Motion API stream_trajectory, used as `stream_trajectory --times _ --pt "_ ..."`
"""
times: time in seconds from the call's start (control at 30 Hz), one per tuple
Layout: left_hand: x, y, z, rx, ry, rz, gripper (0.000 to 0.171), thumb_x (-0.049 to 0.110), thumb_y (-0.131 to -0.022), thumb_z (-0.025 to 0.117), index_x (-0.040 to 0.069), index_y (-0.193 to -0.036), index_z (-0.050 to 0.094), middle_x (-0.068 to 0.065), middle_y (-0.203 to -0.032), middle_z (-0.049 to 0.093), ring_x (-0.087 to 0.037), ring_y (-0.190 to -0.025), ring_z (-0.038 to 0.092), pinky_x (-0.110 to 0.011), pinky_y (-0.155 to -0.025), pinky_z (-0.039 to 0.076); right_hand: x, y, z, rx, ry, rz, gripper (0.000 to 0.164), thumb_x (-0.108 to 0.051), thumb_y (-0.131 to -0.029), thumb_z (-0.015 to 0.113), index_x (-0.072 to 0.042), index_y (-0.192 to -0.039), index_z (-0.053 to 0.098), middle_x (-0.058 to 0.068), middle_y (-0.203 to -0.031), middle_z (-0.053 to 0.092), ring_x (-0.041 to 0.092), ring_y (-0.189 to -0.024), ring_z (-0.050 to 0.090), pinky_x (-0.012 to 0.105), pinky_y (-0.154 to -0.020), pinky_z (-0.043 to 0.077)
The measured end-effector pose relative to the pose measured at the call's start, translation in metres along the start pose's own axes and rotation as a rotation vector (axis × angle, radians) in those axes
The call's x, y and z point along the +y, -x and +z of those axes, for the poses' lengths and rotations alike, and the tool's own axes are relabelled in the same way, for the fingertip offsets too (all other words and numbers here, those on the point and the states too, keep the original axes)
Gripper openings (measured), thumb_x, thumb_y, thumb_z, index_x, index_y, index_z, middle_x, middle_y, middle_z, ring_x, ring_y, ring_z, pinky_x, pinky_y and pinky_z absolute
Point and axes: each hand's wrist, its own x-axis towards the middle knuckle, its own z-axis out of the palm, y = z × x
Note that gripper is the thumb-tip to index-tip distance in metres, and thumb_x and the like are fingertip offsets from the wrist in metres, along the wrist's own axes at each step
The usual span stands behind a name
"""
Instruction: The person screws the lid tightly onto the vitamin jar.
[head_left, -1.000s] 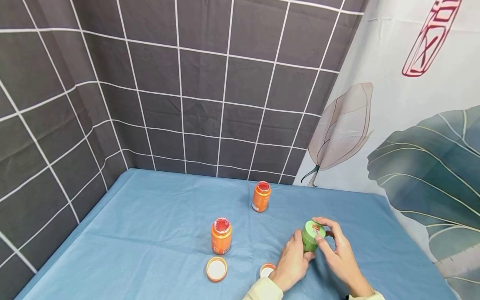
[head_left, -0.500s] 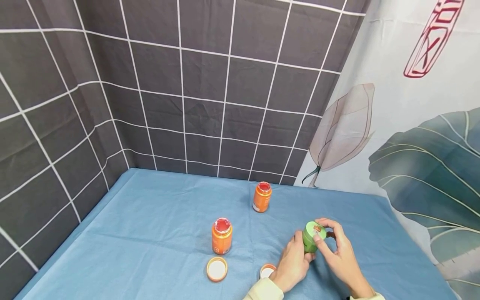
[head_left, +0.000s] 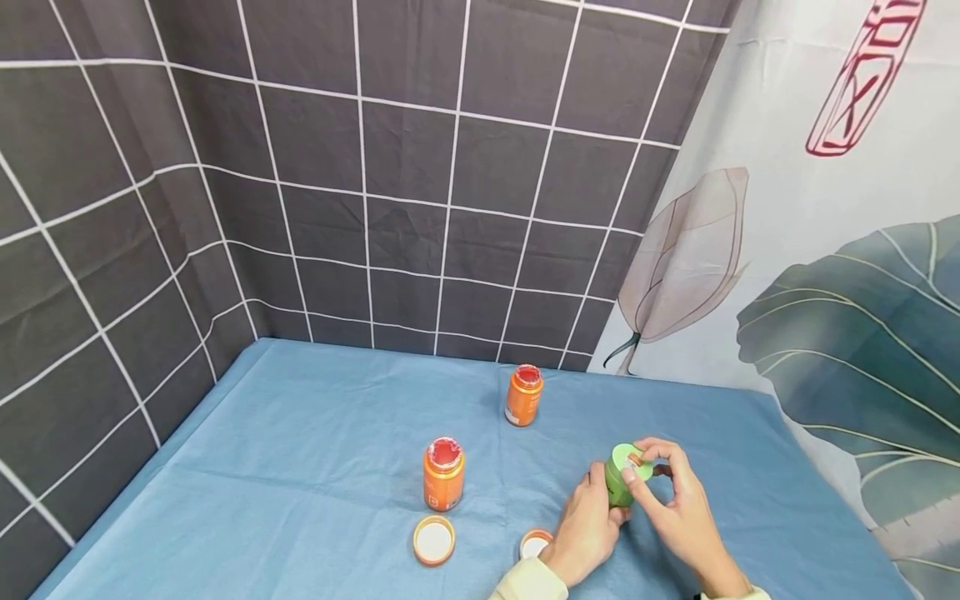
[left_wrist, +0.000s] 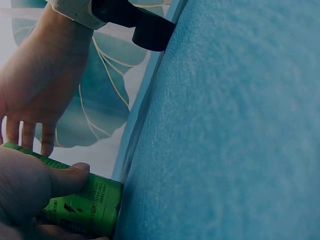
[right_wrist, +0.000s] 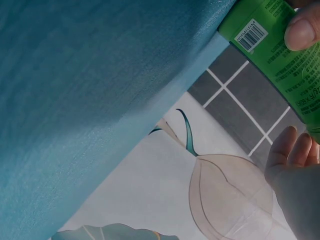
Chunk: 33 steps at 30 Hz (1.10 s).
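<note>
A green bottle (head_left: 618,492) with a printed label stands upright on the blue cloth, to the right in the head view. My left hand (head_left: 587,525) grips its body from the left; in the left wrist view the thumb lies across the label (left_wrist: 95,200). My right hand (head_left: 678,517) holds the green lid (head_left: 622,457) at the top, thumb and fingers bent around its edge. The right wrist view shows the bottle's barcode (right_wrist: 251,35) side, and the right fingertips (right_wrist: 284,142) at the lid end.
Two orange bottles without lids stand to the left, one nearer (head_left: 443,479) and one farther back (head_left: 523,400). An orange lid (head_left: 433,541) lies inside up before the near one. Another lid (head_left: 534,544) is partly behind my left wrist. A dark tiled backdrop (head_left: 405,150) rises behind.
The right hand's fingers and thumb have shifted slightly around the green lid. The left hand and the orange bottles stay in place.
</note>
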Motion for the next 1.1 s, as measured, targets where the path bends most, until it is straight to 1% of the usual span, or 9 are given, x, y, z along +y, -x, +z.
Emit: stream_trajectory --times 0.17,0.27,0.37,0.47,0.6,0.77,0.93,1.1 --pt "-0.0011 0.0008 0.0000 0.007 -0.001 0.013 0.040 0.019 -0.081 0.070 0.016 -0.112 0.045 0.005 -0.090 0.052 -0.007 -0.078 0.054 -0.025 -0.066 0.045 -0.0014 0.0008 0.0009 0.002 0.010 0.022 0.029 -0.003 -0.080 0.067 -0.005 -0.104 0.050 0.004 -0.114 0.050 0.008 -0.103 0.046 0.020 -0.077 0.036" --pt "-0.0021 0.0013 0.0000 0.005 0.005 0.018 0.040 0.019 -0.081 0.069 0.016 -0.112 0.045 0.005 -0.090 0.052 -0.007 -0.079 0.054 -0.025 -0.066 0.044 -0.0024 0.0018 0.0013 -0.012 0.026 0.025 0.037 -0.004 -0.081 0.067 -0.008 -0.114 0.050 0.005 -0.117 0.049 0.007 -0.103 0.044 0.019 -0.077 0.035" --pt "-0.0026 0.0014 0.0001 0.000 0.013 0.013 0.040 0.020 -0.081 0.069 0.016 -0.113 0.045 0.006 -0.091 0.052 -0.007 -0.080 0.055 -0.025 -0.067 0.045 -0.0019 0.0022 0.0015 -0.044 0.048 0.025 0.048 -0.007 -0.083 0.065 -0.014 -0.127 0.046 0.004 -0.123 0.048 0.005 -0.106 0.041 0.017 -0.079 0.034" --pt "-0.0025 0.0013 0.0002 0.004 0.015 0.010 0.041 0.021 -0.081 0.069 0.016 -0.114 0.045 0.006 -0.091 0.052 -0.007 -0.080 0.055 -0.025 -0.066 0.045 0.0001 0.0020 0.0011 -0.068 0.052 -0.008 0.055 -0.006 -0.085 0.061 -0.017 -0.135 0.041 0.002 -0.127 0.048 0.007 -0.110 0.040 0.016 -0.082 0.033" --pt "-0.0020 0.0010 0.0002 0.017 0.015 0.010 0.042 0.022 -0.080 0.070 0.016 -0.114 0.045 0.005 -0.090 0.052 -0.007 -0.077 0.054 -0.026 -0.065 0.044 0.0016 0.0016 -0.0010 -0.076 0.019 -0.045 0.055 -0.001 -0.086 0.058 -0.015 -0.136 0.040 0.003 -0.126 0.050 0.009 -0.112 0.040 0.016 -0.083 0.033" --pt "-0.0018 0.0008 0.0001 0.025 0.008 0.016 0.043 0.021 -0.080 0.071 0.016 -0.113 0.045 0.005 -0.091 0.053 -0.007 -0.078 0.054 -0.026 -0.066 0.044 0.0003 0.0015 -0.0022 -0.081 -0.009 -0.043 0.053 0.000 -0.086 0.058 -0.014 -0.135 0.042 0.003 -0.125 0.052 0.008 -0.114 0.041 0.015 -0.085 0.033" --pt "-0.0018 0.0011 0.0001 0.025 0.007 0.021 0.043 0.020 -0.080 0.071 0.015 -0.114 0.045 0.005 -0.091 0.053 -0.007 -0.078 0.054 -0.025 -0.066 0.044 -0.0005 0.0012 -0.0025 -0.065 -0.010 -0.040 0.050 0.000 -0.084 0.060 -0.013 -0.130 0.046 0.002 -0.123 0.053 0.007 -0.112 0.043 0.015 -0.084 0.033" --pt "-0.0018 0.0012 0.0003 0.022 0.009 0.025 0.042 0.019 -0.080 0.070 0.015 -0.114 0.045 0.006 -0.090 0.052 -0.006 -0.076 0.052 -0.025 -0.066 0.044 0.0007 0.0020 -0.0018 -0.052 0.003 -0.046 0.047 0.000 -0.084 0.061 -0.012 -0.128 0.047 0.002 -0.121 0.053 0.005 -0.108 0.045 0.016 -0.082 0.034"
